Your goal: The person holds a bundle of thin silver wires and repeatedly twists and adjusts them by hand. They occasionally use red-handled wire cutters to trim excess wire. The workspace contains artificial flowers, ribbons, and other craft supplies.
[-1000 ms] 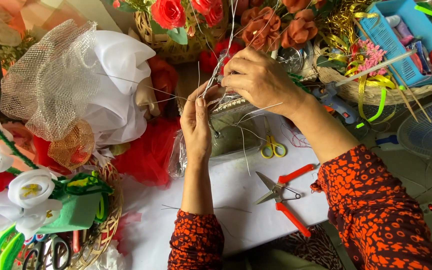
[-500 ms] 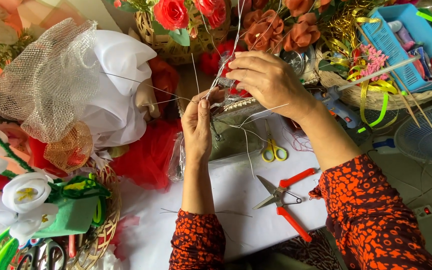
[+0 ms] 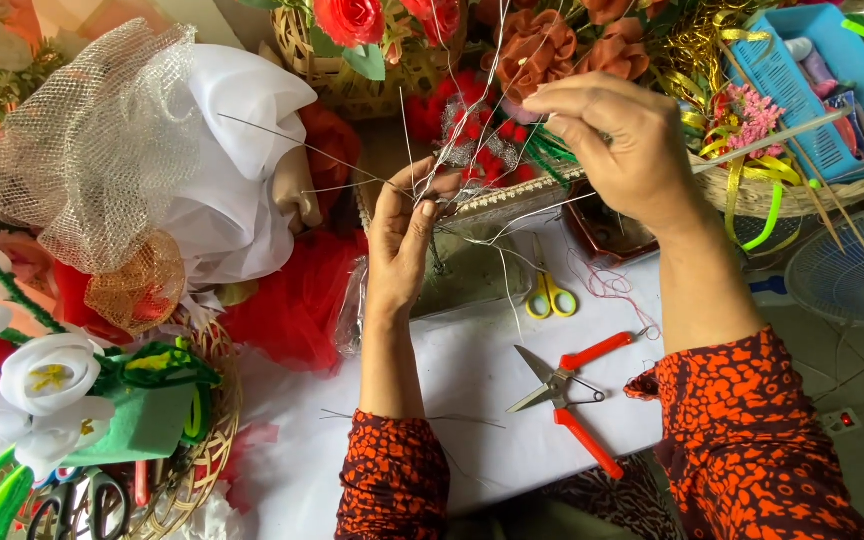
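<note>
While your sleeves hang nearest the camera, the white sheet (image 3: 472, 380) on the bench lies just beyond them, and it serves well as the landmark here. On the sheet, to the right of your left forearm, rest the orange-handled cutters (image 3: 572, 385) with blades apart; past them, at the sheet's far edge, sit the small yellow-handled scissors (image 3: 544, 292). Above that far edge your left hand (image 3: 404, 235) is pinched shut on a bundle of thin wires (image 3: 422, 180), fingertips pressed together at the top. Farther still and to the right, your right hand (image 3: 620, 140) has its fingers curled closed around wire strands that run up from the same bundle. I judge you are in the middle of gathering or twisting the wires into one stem. The next move seems to call for a firm left pinch and even tension from the right, so no strand springs loose. Beyond the sheet stand the woven basket (image 3: 352, 75) of red roses and the blue tray (image 3: 802, 90).
</note>
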